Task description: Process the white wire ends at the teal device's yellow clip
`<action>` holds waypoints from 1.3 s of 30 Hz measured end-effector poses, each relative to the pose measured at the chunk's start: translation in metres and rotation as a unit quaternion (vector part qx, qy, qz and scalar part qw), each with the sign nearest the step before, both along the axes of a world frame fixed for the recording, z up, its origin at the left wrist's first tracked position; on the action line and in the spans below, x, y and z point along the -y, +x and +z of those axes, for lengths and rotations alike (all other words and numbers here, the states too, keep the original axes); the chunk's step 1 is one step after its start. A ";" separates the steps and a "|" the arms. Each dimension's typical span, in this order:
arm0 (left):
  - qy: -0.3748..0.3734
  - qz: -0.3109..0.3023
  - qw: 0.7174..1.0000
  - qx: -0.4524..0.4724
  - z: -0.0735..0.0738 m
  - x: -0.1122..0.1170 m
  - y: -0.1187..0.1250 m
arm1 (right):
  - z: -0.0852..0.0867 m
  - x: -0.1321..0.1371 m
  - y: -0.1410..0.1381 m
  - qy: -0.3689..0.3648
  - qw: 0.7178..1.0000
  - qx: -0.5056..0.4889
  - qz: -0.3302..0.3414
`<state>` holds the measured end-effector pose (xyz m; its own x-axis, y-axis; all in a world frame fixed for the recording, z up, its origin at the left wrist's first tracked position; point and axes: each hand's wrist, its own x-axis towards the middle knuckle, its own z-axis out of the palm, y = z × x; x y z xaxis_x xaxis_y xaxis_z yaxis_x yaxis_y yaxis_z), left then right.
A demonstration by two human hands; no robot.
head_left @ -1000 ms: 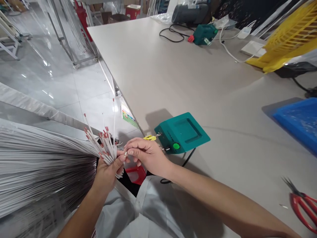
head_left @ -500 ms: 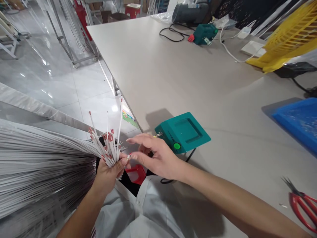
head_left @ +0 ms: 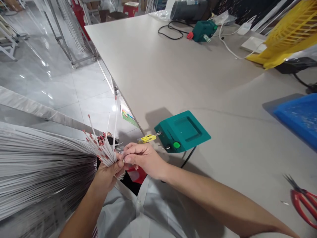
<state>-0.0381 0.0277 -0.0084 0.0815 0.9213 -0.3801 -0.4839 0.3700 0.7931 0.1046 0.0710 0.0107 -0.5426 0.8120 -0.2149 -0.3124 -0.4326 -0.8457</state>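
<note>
My left hand point(head_left: 109, 173) is wrapped round a bunch of thin white wires point(head_left: 105, 150) with red tips, which fan out above the fingers. My right hand point(head_left: 143, 160) is closed beside it, thumb and forefinger pinched at the end of one wire by the left thumb. The pinched tip is mostly hidden by the fingers. Just beyond the right hand, a yellow clip point(head_left: 148, 138) is attached to a teal box point(head_left: 189, 130) with a green button at the table's edge.
A thick spread of long white wires point(head_left: 44, 165) lies on my left. Red-handled scissors point(head_left: 303, 201), a blue tray point(head_left: 299, 115), a yellow fan point(head_left: 287, 36) and a second green box point(head_left: 204, 31) are on the table point(head_left: 153, 69). A red stool point(head_left: 137, 175) stands below.
My right hand has moved left and down, and its spread fingers have closed at the wire end by my left thumb. The yellow clip has come into clear view.
</note>
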 end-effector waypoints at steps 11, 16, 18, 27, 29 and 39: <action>-0.031 0.085 0.996 0.014 -0.002 0.003 0.015 | -0.001 0.009 -0.004 0.073 0.991 0.071 -0.089; -0.005 0.056 0.998 -0.015 0.001 0.003 0.017 | 0.003 0.004 0.008 0.403 0.879 0.244 -0.074; 0.015 0.031 0.998 -0.047 0.002 0.003 0.015 | 0.003 0.000 0.015 0.512 0.796 0.318 -0.057; 0.042 0.008 0.972 -0.230 0.002 0.011 0.020 | 0.006 -0.016 0.032 0.748 0.499 0.431 0.070; 0.035 0.018 0.966 -0.256 0.006 0.013 0.025 | 0.007 -0.016 0.033 0.754 0.489 0.430 0.080; 0.010 0.110 0.965 -0.237 -0.002 0.008 0.027 | 0.016 0.005 0.045 0.543 0.729 0.417 -0.004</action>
